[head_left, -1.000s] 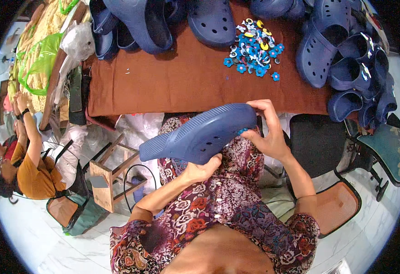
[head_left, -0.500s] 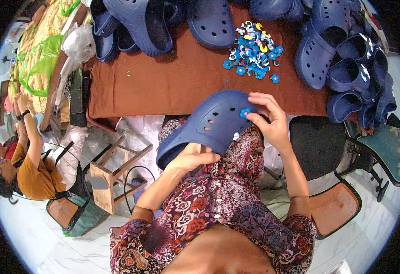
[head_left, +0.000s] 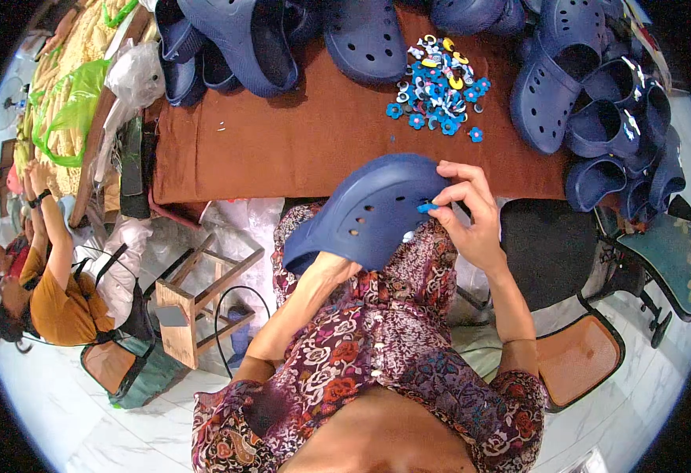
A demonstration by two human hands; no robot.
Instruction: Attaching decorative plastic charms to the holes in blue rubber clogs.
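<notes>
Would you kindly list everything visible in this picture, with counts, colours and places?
held clog: one, navy, over the lap
small charm: one, light blue, at the clog's holes
charm pile: many, mostly blue, table centre
table: one, brown cloth
clog heaps: many, navy, along the table's far and right edges
wooden stool: one, left floor
co-worker: one, orange top, far left
left hand: under the clog
right hand: pinching the charm

Place: small shoe workshop.
Table: brown cloth (head_left: 298,142), piled with many blue clogs (head_left: 550,102).
Bits: heap of little bright charms (head_left: 436,83).
Floor: white tiles, wooden stool (head_left: 199,296), another worker (head_left: 54,292) sitting nearby.
</notes>
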